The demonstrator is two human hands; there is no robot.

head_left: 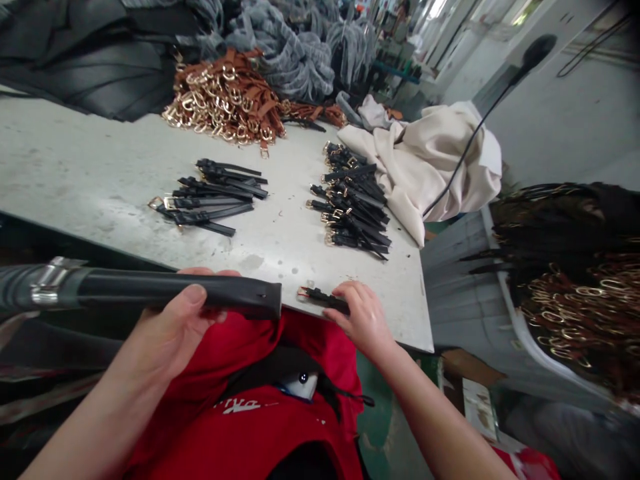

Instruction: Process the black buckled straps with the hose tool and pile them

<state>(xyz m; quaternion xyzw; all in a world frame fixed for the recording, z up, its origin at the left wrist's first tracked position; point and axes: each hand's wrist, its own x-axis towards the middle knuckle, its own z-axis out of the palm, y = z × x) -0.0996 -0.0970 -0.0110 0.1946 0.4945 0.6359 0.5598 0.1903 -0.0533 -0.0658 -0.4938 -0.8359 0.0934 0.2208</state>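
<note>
My left hand is wrapped round a long black tube-like piece, thumb on top. The piece has a flattened end with a small hole, and a silver metal band circles it at the far left. At the table's front edge, my right hand closes its fingers on a short black buckle strap. A gold-coloured buckle shows at that strap's left end; its other end is hidden under the hand. Beyond my hands lie two groups of black buckle straps, one on the left and one on the right.
A heap of brown buckle straps lies at the back of the pale table, beside black sheets and grey bundles. Cream cloth covers the right corner. Right of it stands a grey bin holding more straps.
</note>
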